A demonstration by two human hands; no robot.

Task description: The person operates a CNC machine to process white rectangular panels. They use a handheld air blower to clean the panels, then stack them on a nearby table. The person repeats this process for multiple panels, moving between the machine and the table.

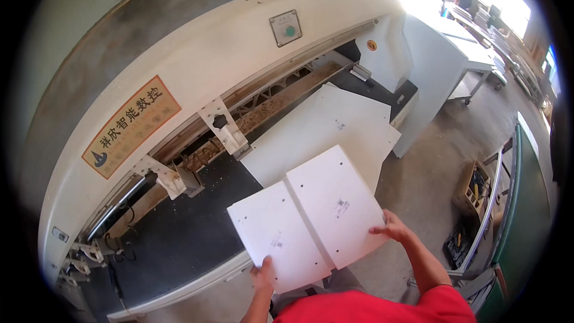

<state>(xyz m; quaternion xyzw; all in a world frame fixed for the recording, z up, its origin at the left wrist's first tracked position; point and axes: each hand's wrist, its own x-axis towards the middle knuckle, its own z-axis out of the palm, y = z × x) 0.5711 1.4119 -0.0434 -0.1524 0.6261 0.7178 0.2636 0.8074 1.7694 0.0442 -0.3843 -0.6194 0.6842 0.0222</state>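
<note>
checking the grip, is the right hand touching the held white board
Touching: in the head view, the right hand has its thumb on the held white board, at the right edge.

On the pale beam (209, 42) in front of you is a tan, red-bordered sign (131, 127) with large dark characters, fainter smaller lines and a blue emblem. Farther right, your green button's metal plate (286, 28) bears small lettering, and there's a round orange sticker (372, 45). Dark printed marks, too small to read, stand on both white boards (326, 182) you hold and the white sheet (299, 137) beyond.
</note>
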